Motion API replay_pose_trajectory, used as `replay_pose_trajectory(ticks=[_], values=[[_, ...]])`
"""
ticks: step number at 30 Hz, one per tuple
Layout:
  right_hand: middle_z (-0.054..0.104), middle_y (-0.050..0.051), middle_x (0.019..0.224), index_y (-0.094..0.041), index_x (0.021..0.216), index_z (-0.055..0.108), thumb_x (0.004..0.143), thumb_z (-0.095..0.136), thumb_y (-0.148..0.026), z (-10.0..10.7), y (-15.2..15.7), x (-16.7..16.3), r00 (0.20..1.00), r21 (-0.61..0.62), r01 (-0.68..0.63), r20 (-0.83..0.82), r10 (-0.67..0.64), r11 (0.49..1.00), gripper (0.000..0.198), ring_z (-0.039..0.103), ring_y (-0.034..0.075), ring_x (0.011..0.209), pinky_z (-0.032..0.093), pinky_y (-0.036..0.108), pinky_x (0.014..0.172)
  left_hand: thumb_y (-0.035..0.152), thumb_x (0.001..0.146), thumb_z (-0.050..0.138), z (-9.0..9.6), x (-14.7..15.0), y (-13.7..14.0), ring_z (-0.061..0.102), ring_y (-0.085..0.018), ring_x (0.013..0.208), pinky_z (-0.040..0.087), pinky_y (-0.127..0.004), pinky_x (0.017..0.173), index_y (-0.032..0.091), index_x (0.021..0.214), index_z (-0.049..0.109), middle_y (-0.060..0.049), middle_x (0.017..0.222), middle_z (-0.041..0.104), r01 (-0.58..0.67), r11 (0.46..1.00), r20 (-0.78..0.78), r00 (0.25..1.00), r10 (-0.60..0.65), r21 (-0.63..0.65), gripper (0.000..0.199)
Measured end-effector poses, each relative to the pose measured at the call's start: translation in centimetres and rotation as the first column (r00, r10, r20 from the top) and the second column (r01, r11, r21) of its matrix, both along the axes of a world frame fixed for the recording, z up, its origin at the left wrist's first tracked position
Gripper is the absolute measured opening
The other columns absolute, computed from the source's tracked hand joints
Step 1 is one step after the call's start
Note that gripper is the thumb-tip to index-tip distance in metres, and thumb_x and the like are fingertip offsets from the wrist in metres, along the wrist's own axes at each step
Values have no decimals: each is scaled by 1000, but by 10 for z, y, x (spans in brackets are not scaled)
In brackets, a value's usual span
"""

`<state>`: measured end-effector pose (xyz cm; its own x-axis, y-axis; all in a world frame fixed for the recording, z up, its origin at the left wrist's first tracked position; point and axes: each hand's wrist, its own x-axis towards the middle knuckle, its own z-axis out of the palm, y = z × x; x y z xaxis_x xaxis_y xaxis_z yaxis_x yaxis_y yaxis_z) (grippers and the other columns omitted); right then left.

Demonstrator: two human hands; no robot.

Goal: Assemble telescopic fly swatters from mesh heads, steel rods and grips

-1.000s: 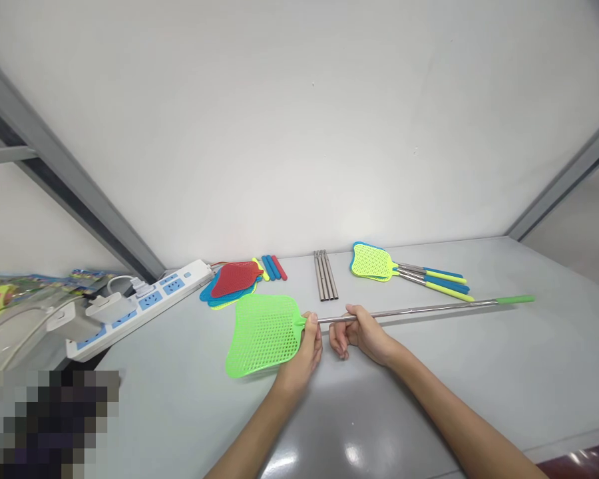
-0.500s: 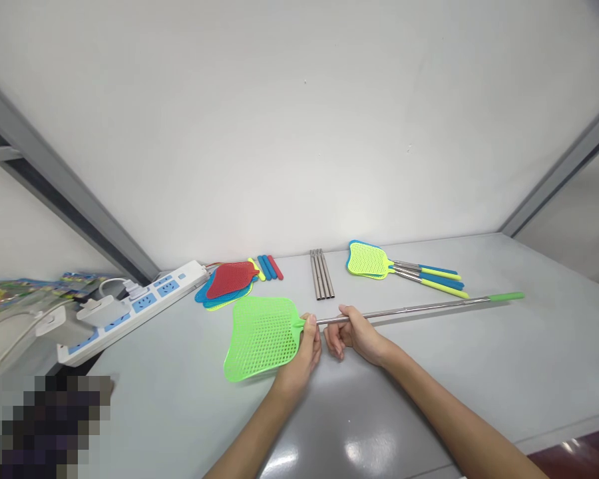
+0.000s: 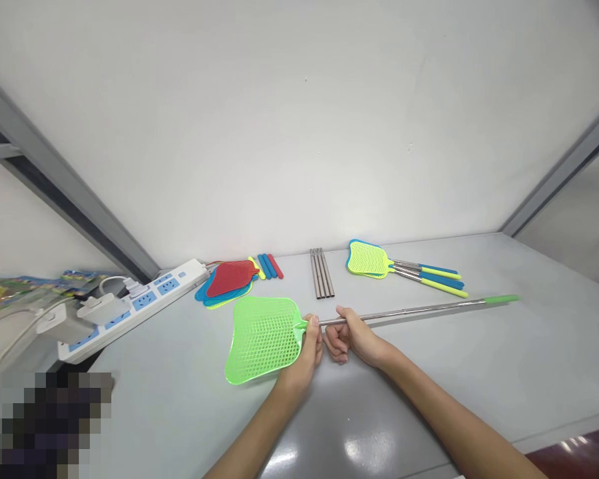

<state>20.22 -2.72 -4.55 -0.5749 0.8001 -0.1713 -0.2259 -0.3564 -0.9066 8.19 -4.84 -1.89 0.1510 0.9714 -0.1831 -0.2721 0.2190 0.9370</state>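
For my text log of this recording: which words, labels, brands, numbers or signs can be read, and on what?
No text is readable.
Plastic packaging at the left edge: too blurred to read.
Power strip: any markings too small to read.
Green fly swatter: no lettering visible.

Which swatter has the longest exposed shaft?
The green swatter, held in the left hand with the right hand around its shaft; that bare metal runs far longer than on the yellow and blue swatters bunched near the wall.
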Motion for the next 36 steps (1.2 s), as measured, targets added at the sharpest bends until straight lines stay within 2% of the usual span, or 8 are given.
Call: replay_pose_trajectory(ticks=[7, 12, 16, 20, 24, 27, 30, 36], values=[[34, -2, 34, -18, 42, 34, 81, 6, -42, 5, -2, -1, 999, 2, 16, 42, -16, 1000, 54, 34, 9, 34, 28, 25, 44, 46, 69, 52, -4, -2, 2, 19, -3, 36, 12, -16, 34, 18, 56, 34, 9, 44, 23, 1, 1000, -25, 1000, -1, 4, 35], [28, -5, 37, -18, 43, 33, 80, 23, -44, 11, -1, -5, 987, 64, 134, 81, -139, 989, 47, 30, 8, 35, 26, 23, 42, 41, 69, 53, 0, -4, 3, 23, -4, 38, 21, -16, 37, 18, 53, 36, 8, 45, 28, -158, 988, -41, 987, 157, -3, 33], [22, -7, 40, -18, 44, 27, 74, 47, -39, 15, 0, -3, 947, 149, 319, -11, -321, 936, 42, 25, 6, 35, 21, 22, 40, 42, 73, 45, -2, -6, 3, 27, -5, 40, 23, -17, 38, 18, 52, 37, 6, 47, 32, -259, 966, 20, 966, 259, 25, 33], [18, -8, 41, -18, 44, 27, 74, 47, -37, 16, 4, 4, 873, 61, 478, -144, -466, 876, 41, 22, 5, 35, 20, 22, 40, 47, 76, 36, -5, -12, 8, 25, -5, 36, 21, -18, 35, 18, 55, 39, 6, 44, 32, -352, 935, 212, 917, 337, 38, 37], [21, -8, 39, -18, 42, 30, 74, 47, -36, 16, 8, 12, 814, 83, 581, -95, -574, 810, 40, 24, 5, 33, 19, 22, 39, 48, 75, 38, -8, -17, 16, 24, -5, 33, 20, -17, 34, 18, 61, 43, 7, 42, 32, -463, 887, 278, 852, 443, 5, 34], [24, -6, 35, -17, 38, 33, 76, 40, -38, 14, 8, 14, 893, 147, 448, -24, -450, 882, 44, 29, 7, 32, 21, 22, 38, 45, 76, 39, -12, -18, 18, 25, -5, 32, 20, -17, 33, 18, 60, 43, 8, 40, 31, -434, 901, 235, 877, 418, 18, 32], [27, -5, 35, -17, 39, 36, 78, 33, -38, 11, 6, 15, 968, 113, 250, -42, -247, 962, 45, 32, 8, 31, 23, 23, 37, 47, 78, 32, -17, -18, 18, 33, -7, 33, 27, -19, 36, 17, 62, 46, 7, 38, 35, -347, 937, 161, 927, 338, 29, 36], [34, -3, 37, -17, 40, 35, 78, 29, -35, 11, 6, 17, 983, 68, 164, -93, -157, 984, 43, 35, 9, 31, 27, 24, 39, 51, 77, 30, -19, -19, 19, 54, -15, 49, 38, -26, 50, 13, 73, 53, -4, 55, 58, -274, 958, 80, 960, 268, 88, 44]])
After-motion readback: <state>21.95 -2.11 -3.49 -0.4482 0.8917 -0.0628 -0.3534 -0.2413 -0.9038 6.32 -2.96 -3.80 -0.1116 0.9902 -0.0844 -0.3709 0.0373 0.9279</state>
